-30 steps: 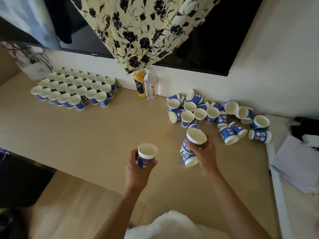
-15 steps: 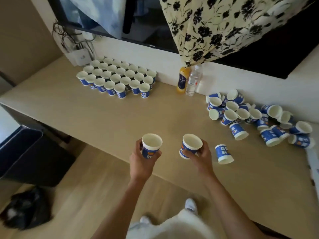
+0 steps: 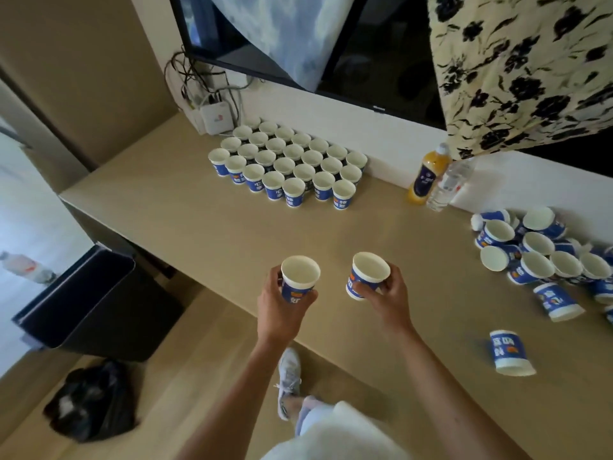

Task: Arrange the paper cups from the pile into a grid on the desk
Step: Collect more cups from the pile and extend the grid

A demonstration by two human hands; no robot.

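My left hand [image 3: 277,305] grips an upright blue-and-white paper cup [image 3: 299,277] above the desk's front edge. My right hand [image 3: 386,298] holds a second cup [image 3: 368,273], tilted slightly, just to the right of it. A grid of several upright cups [image 3: 288,164] stands at the back left of the beige desk [image 3: 205,220]. The loose pile of cups [image 3: 537,250] lies at the right by the wall. Two cups sit mouth-down apart from the pile, one [image 3: 510,351] near the front and another [image 3: 557,302] closer to the pile.
An orange juice bottle [image 3: 426,175] and a clear water bottle [image 3: 449,185] stand against the wall between grid and pile. A white router [image 3: 217,116] with cables sits in the back left corner. A dark bin [image 3: 96,303] and a black bag [image 3: 89,400] are on the floor.
Both hands have carried their cups away from the pile towards the left. My view has swung left, so the grid now sits near the centre and the pile at the right edge.
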